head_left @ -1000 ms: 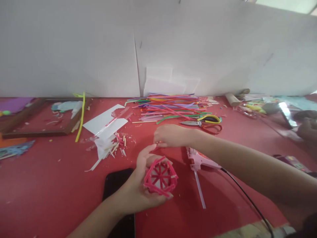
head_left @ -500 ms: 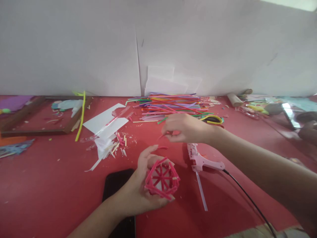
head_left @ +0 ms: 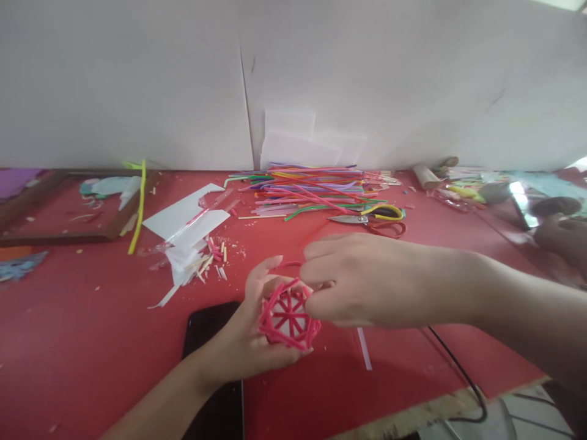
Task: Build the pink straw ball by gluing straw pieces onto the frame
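My left hand point(head_left: 247, 333) is wrapped round a small pink basket point(head_left: 276, 339) made of short sticks, with spoke-like strips over a white base. Its open top faces me. My right hand point(head_left: 353, 278) is closed, fingertips at the basket's right rim; whatever they pinch is mostly hidden. A thin red strip point(head_left: 290, 264) shows just behind the basket. Below my right wrist a translucent glue stick point(head_left: 364, 349) sticks out; the glue gun is covered by the hand. Beyond the right hand lie scissors point(head_left: 364, 218) with yellow and red handles.
Coloured pipe cleaners point(head_left: 312, 189) lie piled near the wall. White paper point(head_left: 186, 214) and scraps point(head_left: 215, 256) are at left, beside a wooden frame point(head_left: 68, 237). A black phone point(head_left: 208, 330) lies under my left forearm. A cable point(head_left: 454, 360) runs right; another person's hand point(head_left: 562, 241) is at far right.
My right hand has come down and toward me, from near the pipe cleaners to the basket's rim. It now covers the glue gun, and the scissors are uncovered. The view has shifted slightly.
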Tool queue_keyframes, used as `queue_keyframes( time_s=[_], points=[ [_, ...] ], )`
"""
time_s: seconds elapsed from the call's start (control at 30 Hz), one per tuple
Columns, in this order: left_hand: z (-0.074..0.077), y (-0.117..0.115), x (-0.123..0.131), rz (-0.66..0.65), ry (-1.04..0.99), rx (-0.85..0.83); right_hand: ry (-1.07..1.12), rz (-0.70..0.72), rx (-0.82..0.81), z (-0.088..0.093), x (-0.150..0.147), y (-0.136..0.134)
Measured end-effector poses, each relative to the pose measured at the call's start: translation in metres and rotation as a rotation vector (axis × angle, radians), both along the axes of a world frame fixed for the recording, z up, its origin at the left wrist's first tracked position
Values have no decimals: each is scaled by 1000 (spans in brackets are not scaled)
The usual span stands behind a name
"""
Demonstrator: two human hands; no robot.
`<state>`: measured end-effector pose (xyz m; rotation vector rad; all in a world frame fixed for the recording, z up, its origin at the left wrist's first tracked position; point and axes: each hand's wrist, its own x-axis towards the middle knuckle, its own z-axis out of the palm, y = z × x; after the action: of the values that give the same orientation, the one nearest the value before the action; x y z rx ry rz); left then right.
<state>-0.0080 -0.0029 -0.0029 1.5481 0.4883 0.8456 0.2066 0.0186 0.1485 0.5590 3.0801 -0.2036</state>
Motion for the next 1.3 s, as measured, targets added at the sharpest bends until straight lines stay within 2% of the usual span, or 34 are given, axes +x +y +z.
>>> queue_keyframes(
  time_s=[0.3,0.57,0.8,0.87,1.0,1.1,1.3],
  points=[
    [13,-3,1,-3,34,-50,-72,-25,32,0,-2,-2],
    [0,-2,0,33,7,6,-21,-15,26,0,-2,-4],
    [2,0,-2,20,57,10,0,-21,-37,0,7,-5],
    [3,0,-1,16,42,36,68,-105,-29,-1,11,-9],
    [6,0,1,18,43,76,296,-400,-13,-10,14,-30],
    [7,-1,1,36,73,83,449,-543,-9,-27,11,-54],
    [10,-2,2,25,91,34,574,-762,64,-68,-2,-87]
  ],
)
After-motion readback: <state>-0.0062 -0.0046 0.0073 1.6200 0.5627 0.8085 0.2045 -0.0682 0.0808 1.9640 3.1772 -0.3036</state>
